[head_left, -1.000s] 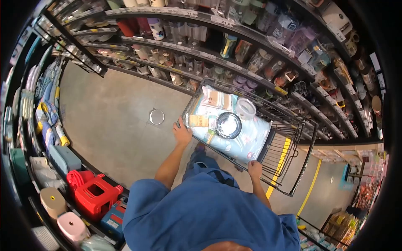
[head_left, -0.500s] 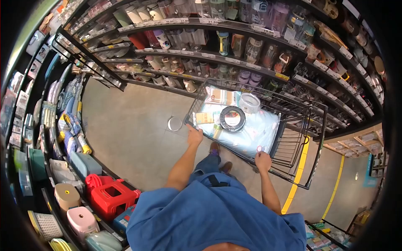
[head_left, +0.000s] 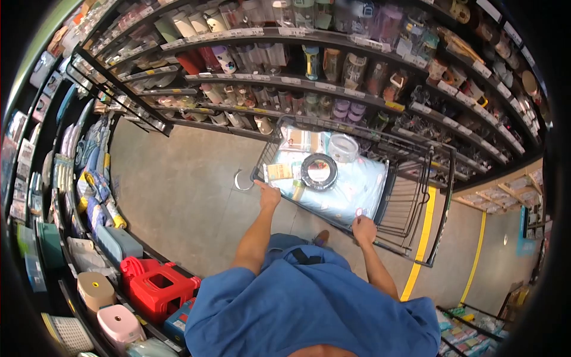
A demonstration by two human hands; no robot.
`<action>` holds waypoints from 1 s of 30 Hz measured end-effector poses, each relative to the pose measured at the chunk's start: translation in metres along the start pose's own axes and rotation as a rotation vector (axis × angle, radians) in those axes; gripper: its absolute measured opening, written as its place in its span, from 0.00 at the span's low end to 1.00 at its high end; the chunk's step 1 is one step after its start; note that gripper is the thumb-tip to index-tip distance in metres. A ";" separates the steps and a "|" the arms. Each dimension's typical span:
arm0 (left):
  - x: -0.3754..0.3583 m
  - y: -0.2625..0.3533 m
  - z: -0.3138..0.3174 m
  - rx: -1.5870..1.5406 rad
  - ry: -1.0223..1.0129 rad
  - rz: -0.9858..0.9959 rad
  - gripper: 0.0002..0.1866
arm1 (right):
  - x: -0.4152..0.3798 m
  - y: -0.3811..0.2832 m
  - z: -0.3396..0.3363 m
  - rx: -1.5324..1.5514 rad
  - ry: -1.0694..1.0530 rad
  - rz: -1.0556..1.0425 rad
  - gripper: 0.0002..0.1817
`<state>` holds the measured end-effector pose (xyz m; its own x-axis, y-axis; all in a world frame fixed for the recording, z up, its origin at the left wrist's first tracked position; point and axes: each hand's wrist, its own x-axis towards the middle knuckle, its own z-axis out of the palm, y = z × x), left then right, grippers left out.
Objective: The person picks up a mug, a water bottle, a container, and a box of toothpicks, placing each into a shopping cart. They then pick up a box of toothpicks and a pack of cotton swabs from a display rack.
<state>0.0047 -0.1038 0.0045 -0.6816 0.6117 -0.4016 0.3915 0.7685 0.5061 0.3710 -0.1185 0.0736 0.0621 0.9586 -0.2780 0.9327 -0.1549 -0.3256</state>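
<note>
A black wire shopping cart stands in front of me. My left hand is at the cart's left corner, its index finger reaching along the rim and the other fingers curled. On the near side rim, my right hand is closed around the edge. Inside the cart lies a large pale-blue soft package. On top of it are a round black item with a label, a clear round container, a small yellowish pack and a brown-and-white pack.
Shelves of cups and bottles run behind the cart. To the left are folded textiles, a red plastic item, a beige bin and a pink bin. Yellow floor lines cross at right.
The cart and both hands have shifted slightly left in view. Shelves moved a little the same way. One of my shoes is now out of sight.
</note>
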 end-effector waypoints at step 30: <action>0.057 -0.091 -0.123 -0.087 -0.160 0.021 0.54 | -0.044 -0.142 0.061 -0.051 -0.062 0.246 0.13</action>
<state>-0.1462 -0.1622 0.0293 -0.5639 0.6548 -0.5032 0.3452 0.7404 0.5767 0.2140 -0.1530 0.0769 0.2690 0.8770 -0.3982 0.9091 -0.3678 -0.1958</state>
